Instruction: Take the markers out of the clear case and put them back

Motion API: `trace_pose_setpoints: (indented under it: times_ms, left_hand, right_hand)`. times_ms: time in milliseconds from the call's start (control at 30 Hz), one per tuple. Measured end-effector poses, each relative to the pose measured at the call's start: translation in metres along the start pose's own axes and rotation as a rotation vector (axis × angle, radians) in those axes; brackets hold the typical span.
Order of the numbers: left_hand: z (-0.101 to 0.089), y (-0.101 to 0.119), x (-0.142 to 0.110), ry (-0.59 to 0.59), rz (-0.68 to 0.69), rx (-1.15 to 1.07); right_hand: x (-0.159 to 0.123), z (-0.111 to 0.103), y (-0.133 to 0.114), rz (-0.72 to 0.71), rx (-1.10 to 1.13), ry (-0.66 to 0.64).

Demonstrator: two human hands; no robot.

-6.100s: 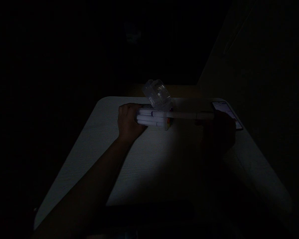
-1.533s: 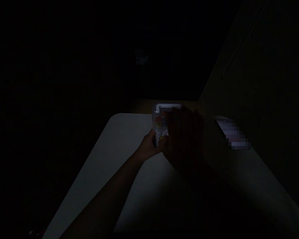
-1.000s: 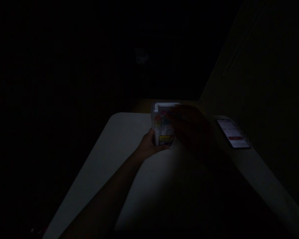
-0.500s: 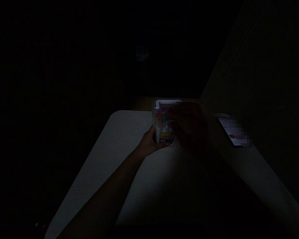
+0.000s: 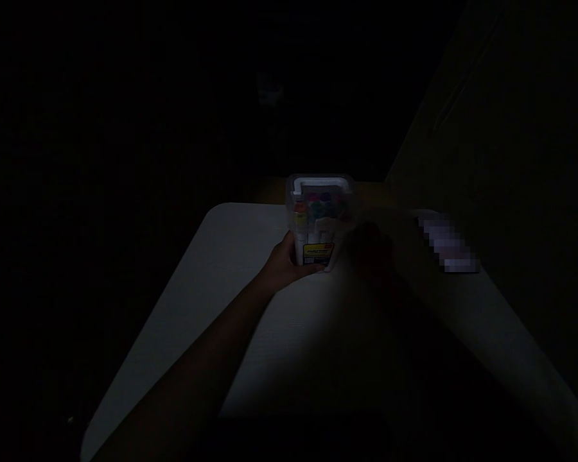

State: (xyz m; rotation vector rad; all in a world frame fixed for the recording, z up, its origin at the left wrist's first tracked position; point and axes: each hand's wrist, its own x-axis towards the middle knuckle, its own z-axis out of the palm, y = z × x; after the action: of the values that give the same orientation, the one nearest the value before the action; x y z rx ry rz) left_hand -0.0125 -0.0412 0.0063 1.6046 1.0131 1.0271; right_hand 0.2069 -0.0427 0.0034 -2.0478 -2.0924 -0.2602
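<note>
1. Grasps the clear tapered plastic box (image 5: pixel 343 226) in the left hand (image 5: pixel 285 266), low on the left side, with thumb laid across the front near the base.
2. Holds the box upright at the far middle of the white round-cornered table (image 5: pixel 183 289); cannot tell contact between base and tabletop.
3. Has the transparent plastic lid (image 5: pixel 291 199) on top, with the white angular plastic handle (image 5: pixel 320 181) along the upper edge.
4. Contains the white-barrelled markers (image 5: pixel 313 232), upright, with orange, yellow, green, blue and magenta ends visible through the lid.
5. Bears the yellow-and-black rectangular label (image 5: pixel 318 252) low on the front, just above the left thumb.
6. Places the right hand (image 5: pixel 372 247) just beside the box, on the right, in deep shadow; cannot tell grip, finger spread or contact from the dark outline.
7. Includes the dark-edged rectangular phone (image 5: pixel 447 245), flat near the right edge of the table, well apart from the box, with screen pixelated.
</note>
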Motion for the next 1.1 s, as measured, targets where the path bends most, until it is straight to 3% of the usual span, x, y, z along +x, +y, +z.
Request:
trace_pose_setpoints:
  times_ms: [133,267,400,467,600,733,800,1100]
  left_hand:
    - [0.003,0.0,-0.001,-0.028,0.009,-0.097]
    - [-0.007,-0.002,-0.002,-0.066,0.149,-0.204]
    - [-0.026,0.003,-0.002,0.359,0.293,0.464]
    - [-0.03,0.007,-0.003,0.476,0.272,0.742]
    - [-0.023,0.012,-0.003,0.405,-0.003,1.074]
    - [-0.016,0.009,-0.003,0.126,-0.219,1.241]
    - [-0.015,0.007,-0.004,0.084,-0.231,1.282]
    - [-0.016,0.008,-0.006,0.109,-0.206,1.311]
  right_hand:
    - [-0.001,-0.001,-0.006,-0.033,-0.052,-0.076]
    - [-0.001,-0.003,-0.006,0.0,-0.034,-0.074]
    - [-0.001,-0.002,-0.004,0.002,-0.036,-0.069]
    - [-0.001,-0.002,-0.003,0.0,-0.026,-0.084]
    - [-0.002,-0.001,-0.002,-0.016,-0.024,-0.078]
    - [-0.002,-0.002,-0.002,-0.016,-0.049,-0.088]
    - [-0.001,-0.001,-0.001,-0.016,-0.047,-0.091]
    - [0.001,0.001,-0.002,-0.001,-0.017,-0.078]
